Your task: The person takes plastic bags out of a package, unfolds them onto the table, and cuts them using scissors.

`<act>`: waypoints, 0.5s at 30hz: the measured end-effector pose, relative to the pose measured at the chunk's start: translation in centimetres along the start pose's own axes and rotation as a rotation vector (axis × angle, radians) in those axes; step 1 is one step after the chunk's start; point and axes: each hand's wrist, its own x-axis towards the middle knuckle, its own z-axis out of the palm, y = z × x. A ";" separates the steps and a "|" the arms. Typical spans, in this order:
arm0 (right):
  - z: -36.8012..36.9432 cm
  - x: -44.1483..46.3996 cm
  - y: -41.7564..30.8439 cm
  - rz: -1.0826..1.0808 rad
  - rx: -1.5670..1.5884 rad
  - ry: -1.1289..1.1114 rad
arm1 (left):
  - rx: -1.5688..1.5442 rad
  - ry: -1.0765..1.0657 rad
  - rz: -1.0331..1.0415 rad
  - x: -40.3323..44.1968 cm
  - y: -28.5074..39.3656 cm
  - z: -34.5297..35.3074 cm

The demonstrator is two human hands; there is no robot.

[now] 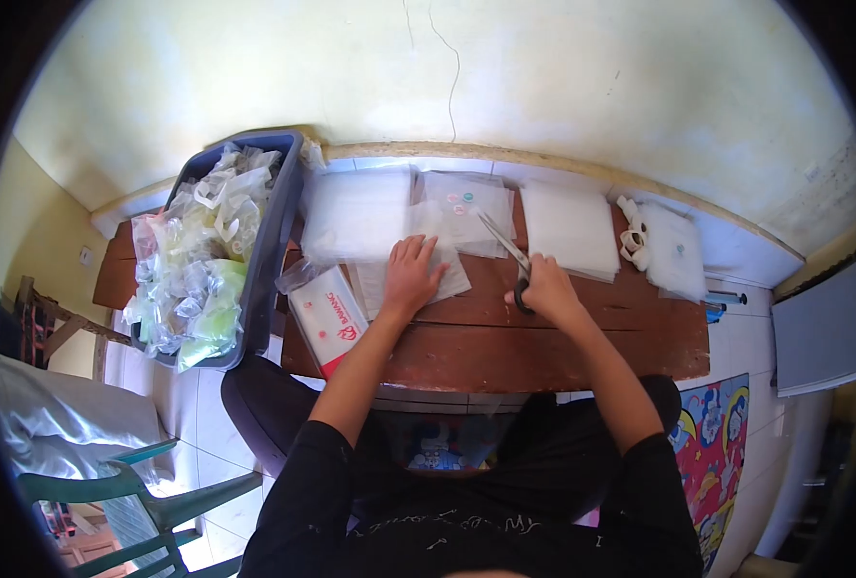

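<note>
My right hand [549,289] grips a pair of scissors [501,238] by the dark handle, with the blades pointing up and to the left. My left hand [413,274] lies flat, fingers stretched out, on a translucent plastic bag [454,276]. Behind it is a thick stack of clear plastic bags [356,210]. To the right of that lies a printed bag pile [466,214] with small round marks, close to the scissor tips. A white and red packet [328,315] lies left of my left forearm. Another stack of bags [570,226] sits beyond my right hand.
All this rests on a brown wooden table [505,361] against the wall. A dark tub [274,260] heaped with crumpled plastic bags [207,250] stands at the left. White handle strips [633,236] and one more bag stack [674,252] lie far right. A green chair [149,501] is lower left.
</note>
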 end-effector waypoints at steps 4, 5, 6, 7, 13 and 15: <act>2.3 -4.6 2.6 0.135 -0.037 -0.067 | 0.039 0.092 0.061 -0.7 0.1 0.3; 2.7 -5.3 2.9 0.174 -0.047 -0.078 | 0.052 0.047 0.047 -0.7 -0.1 0.3; 2.8 -5.9 2.8 0.176 -0.047 -0.067 | 0.066 0.006 0.036 -0.3 0.3 -0.2; 3.0 -6.4 2.6 0.195 -0.011 -0.066 | 0.066 0.010 0.042 0.0 0.7 -0.6; 4.7 -6.0 2.9 0.154 -0.032 -0.090 | 0.089 -0.126 0.148 -1.9 2.8 -3.4; 5.0 -5.8 2.7 0.136 -0.049 -0.096 | 0.077 -0.162 0.145 -3.1 3.5 -4.0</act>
